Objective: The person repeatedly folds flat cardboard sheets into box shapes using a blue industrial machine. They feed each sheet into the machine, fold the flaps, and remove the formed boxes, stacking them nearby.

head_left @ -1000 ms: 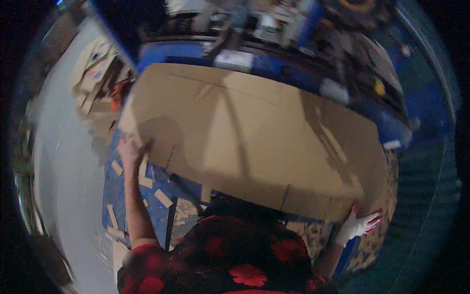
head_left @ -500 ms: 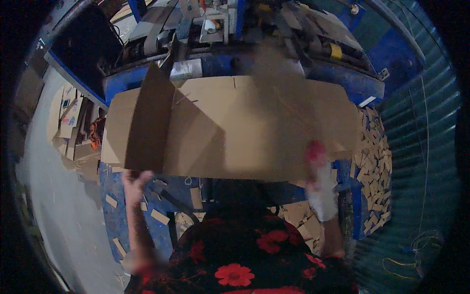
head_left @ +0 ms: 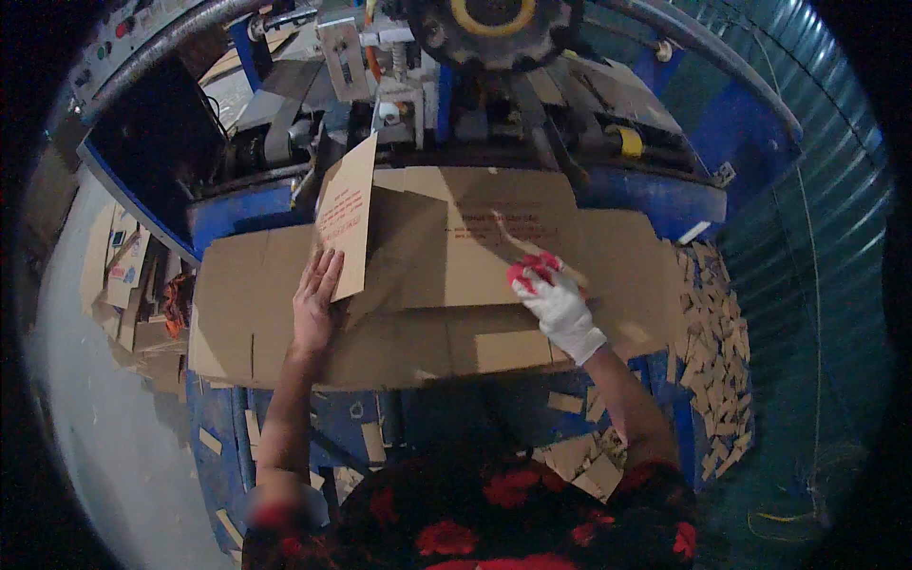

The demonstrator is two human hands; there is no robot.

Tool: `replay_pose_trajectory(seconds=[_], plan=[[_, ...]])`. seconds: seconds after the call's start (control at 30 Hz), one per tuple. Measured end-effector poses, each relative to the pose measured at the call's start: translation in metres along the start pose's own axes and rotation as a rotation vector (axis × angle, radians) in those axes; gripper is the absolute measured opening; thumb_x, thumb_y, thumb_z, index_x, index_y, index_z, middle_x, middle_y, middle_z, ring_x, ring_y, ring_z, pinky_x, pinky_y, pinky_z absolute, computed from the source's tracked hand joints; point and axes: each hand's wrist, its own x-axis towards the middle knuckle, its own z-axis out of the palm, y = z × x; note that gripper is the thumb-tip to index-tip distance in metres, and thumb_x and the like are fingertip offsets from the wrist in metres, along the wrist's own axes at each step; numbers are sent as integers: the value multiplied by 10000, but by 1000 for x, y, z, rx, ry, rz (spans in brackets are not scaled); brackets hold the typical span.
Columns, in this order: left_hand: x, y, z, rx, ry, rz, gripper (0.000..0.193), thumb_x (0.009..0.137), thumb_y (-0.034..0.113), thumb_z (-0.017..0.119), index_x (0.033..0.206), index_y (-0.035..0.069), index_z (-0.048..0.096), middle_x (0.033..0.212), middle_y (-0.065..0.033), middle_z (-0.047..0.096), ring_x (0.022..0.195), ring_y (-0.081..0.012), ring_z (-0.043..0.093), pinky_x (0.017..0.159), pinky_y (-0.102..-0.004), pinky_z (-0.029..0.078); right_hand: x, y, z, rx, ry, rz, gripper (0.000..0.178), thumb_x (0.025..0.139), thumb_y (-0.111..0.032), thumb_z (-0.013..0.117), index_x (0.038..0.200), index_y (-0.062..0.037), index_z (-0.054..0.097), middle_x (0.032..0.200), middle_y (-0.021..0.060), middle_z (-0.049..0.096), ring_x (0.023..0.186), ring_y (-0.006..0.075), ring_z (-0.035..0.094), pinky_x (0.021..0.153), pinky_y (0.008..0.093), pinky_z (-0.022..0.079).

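our left hand (head_left: pixel 315 309) lays close-set fingers on a raised cardboard flap (head_left: pixel 348 223); our right hand (head_left: pixel 559 309) curls over a panel (head_left: pixel 437 271); pinching unclear.

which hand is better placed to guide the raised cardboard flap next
Probably the left: the bare left hand has its fingers against the raised flap, while the gloved right hand is farther right, at the flatter printed panel.

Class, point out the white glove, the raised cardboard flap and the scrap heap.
White glove (head_left: pixel 560 312): head view, back of the glove.
Raised cardboard flap (head_left: pixel 346 223): head view, its printed face.
Scrap heap (head_left: pixel 716 351): head view, mid-heap.
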Motion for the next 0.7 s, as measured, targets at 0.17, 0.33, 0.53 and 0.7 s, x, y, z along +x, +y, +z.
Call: replay_pose_trajectory(seconds=[0.17,0.33,0.53,0.7], plan=[[38,-44,23,-25,-65,38,852,601,6,729,1391,127,435,1400,-136,458,1310,-345,402,1077,-430,353,36,33,34,16,0,-22,477,767,-86,574,1237,-170,569,1220,95,549,1176,334,487,1006,494,390],[85,-75,66,108,-76,52,683,743,50,621,1391,166,436,1408,-108,444,1299,-355,392,1071,-416,346,92,86,57,1,0,-61,531,744,-89,609,1265,-168,540,1253,81,544,1206,329,473,1029,510,370],[194,-103,119,592,-75,-291,504,865,127,494,1351,37,395,1201,-146,524,1088,-321,516,844,-419,479,196,143,80,-154,-86,72,469,802,-46,544,1267,-107,546,1269,148,554,1162,345,523,1027,457,371],[146,-87,87,168,147,18,540,802,47,529,1332,23,432,1299,-183,500,1190,-341,488,971,-449,418,161,148,53,-77,-57,266,476,822,-87,590,1292,-81,516,1287,166,537,1140,359,532,997,444,407]])
